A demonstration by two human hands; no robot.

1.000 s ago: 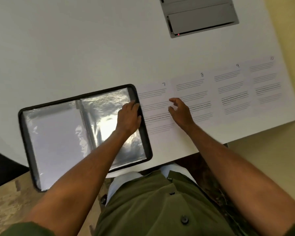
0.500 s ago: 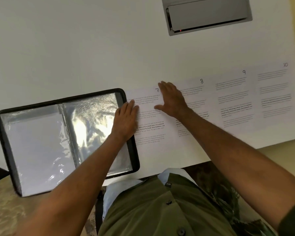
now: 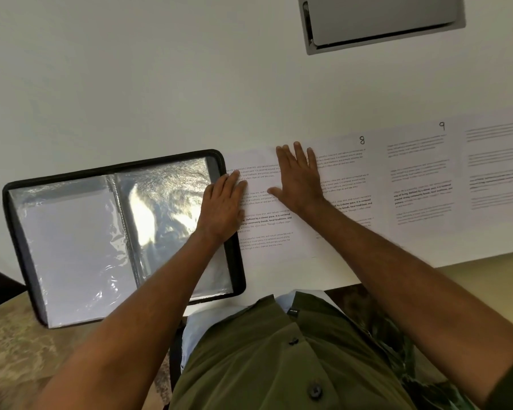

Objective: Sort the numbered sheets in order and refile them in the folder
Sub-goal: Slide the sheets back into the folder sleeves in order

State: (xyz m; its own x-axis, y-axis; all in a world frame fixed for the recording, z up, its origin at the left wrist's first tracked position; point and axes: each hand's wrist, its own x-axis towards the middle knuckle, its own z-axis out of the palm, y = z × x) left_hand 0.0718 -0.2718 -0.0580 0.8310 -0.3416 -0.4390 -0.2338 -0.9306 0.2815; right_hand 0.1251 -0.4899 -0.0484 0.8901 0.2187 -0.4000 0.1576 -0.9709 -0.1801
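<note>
Head view, L to R: folder (image 3: 71,247) open on worktop (image 3: 131,84), sleeves facing up. Left hand (image 3: 222,202) flat, fingers straight, on leftmost sheet (image 3: 267,229); right hand (image 3: 299,179) flat, fingers spread, same sheet. Sheet just right of folder, long axis running away from body.

Handwritten 8 on the second white printed sheet (image 3: 347,179), handwritten 9 on the third white sheet (image 3: 421,173), handwritten 10 on the rightmost sheet (image 3: 498,164), body print mostly too small to read
</note>
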